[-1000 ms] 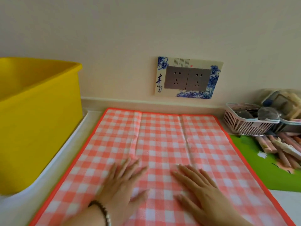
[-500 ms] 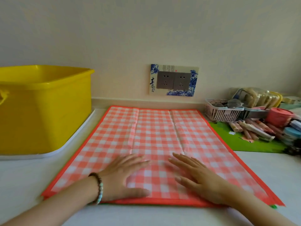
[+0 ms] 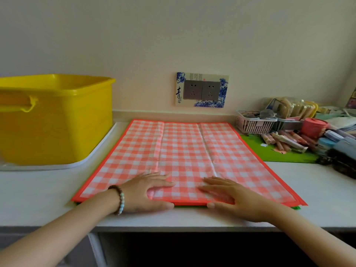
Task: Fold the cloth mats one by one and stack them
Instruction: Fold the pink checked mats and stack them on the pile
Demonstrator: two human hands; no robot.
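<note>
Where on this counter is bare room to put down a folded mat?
Bare counter lies left of the checked mat, in front of the tray. Another patch lies right of the mat, before the green sheet. The far right is crowded: basket, tubes, red cup.

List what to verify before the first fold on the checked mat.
1. Mat spread flat: the checked mat lies open on the counter, showing only two crease lines. ok
2. Hands at the near hem: the left hand and right hand both rest there. ok
3. Hem gripped: the fingers lie straight on top, with no pinch. not ok
4. Top layer only: a green mat edge peeks from beneath, and it is unclear whether the thumbs separate the two. cannot tell
5. Fold path: the yellow tub and pink basket sit beside the mat, not on it. ok
</note>
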